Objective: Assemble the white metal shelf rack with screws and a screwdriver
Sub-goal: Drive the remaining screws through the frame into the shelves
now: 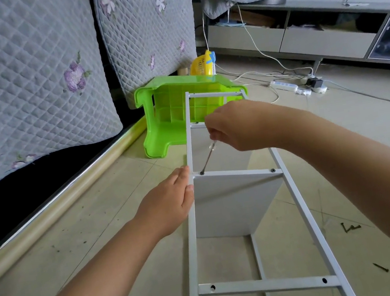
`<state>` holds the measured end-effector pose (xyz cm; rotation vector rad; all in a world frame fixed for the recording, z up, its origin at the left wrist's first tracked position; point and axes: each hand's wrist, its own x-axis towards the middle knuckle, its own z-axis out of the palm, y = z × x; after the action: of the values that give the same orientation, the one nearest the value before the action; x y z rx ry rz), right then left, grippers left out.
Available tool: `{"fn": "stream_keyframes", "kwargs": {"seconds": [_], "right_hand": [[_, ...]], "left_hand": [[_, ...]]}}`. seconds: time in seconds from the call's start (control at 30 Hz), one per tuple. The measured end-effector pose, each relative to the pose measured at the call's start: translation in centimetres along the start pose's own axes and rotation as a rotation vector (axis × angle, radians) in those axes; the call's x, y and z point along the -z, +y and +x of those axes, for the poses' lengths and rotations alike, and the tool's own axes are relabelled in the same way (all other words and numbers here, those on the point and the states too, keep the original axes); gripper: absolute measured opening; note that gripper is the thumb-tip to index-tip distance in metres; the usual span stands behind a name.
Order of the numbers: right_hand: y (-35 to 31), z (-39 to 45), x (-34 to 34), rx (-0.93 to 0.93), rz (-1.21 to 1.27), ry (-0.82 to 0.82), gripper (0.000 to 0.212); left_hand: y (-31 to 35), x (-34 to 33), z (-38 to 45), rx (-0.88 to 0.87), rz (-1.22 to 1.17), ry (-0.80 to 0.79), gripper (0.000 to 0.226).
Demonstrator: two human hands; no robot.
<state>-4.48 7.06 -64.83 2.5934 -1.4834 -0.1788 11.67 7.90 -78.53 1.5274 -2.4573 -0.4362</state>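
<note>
Head view: right grip (233,128) closed around screwdriver (208,158), tip on screw (202,173) below it; left grip (171,200), fingers straight, presses white rack frame (297,197) on the floor

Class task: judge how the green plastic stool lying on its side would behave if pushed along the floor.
The green plastic stool probably slides easily: thin ribbed plastic looks light, and the tiled floor smooth. Lying sideways, it might rock or tip.

What I can't make out from here

My right hand (234,128) covers the screwdriver (209,154) handle; its tip hides the screw head. The shelf rack (239,202) runs off the bottom edge, and the floor screws (351,227) look too small to type.
</note>
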Motion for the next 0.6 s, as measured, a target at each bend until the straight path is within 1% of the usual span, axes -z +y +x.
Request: {"fn": "stream_keyframes", "kwargs": {"seconds": [0.1, 0.2, 0.27, 0.3, 0.4, 0.47, 0.53, 0.6], "right_hand": [[0.0, 0.7, 0.3, -0.073, -0.103, -0.033, 0.031], [-0.1, 1.0, 0.3, -0.198, -0.127, -0.1, 0.04], [0.1, 0.6, 0.3, -0.164, -0.159, -0.147, 0.043], [0.3, 0.5, 0.4, -0.122, -0.146, -0.167, 0.039], [0.4, 0.0, 1.2, 0.055, -0.145, -0.251, 0.024], [0.2, 0.2, 1.6, 0.103, -0.202, -0.245, 0.02], [-0.3, 0.4, 2.1, 0.096, -0.262, -0.197, 0.026], [-0.8, 0.8, 2.3, 0.064, -0.291, -0.196, 0.034]], "left_hand": [[-0.1, -0.1, 0.0, 0.009, -0.014, 0.0, 0.068], [-0.2, -0.3, 0.0, 0.007, -0.011, 0.016, 0.082], [-0.2, -0.3, 0.0, 0.006, -0.015, 0.027, 0.094], [-0.3, -0.3, 0.0, 0.01, -0.016, 0.025, 0.093], [0.0, -0.1, 0.0, 0.022, -0.04, 0.019, 0.08], [0.2, 0.0, 0.0, 0.031, -0.044, 0.009, 0.076], [0.3, 0.0, 0.0, 0.038, -0.039, 0.002, 0.071], [0.2, 0.0, 0.1, 0.042, -0.028, -0.004, 0.057]]}}
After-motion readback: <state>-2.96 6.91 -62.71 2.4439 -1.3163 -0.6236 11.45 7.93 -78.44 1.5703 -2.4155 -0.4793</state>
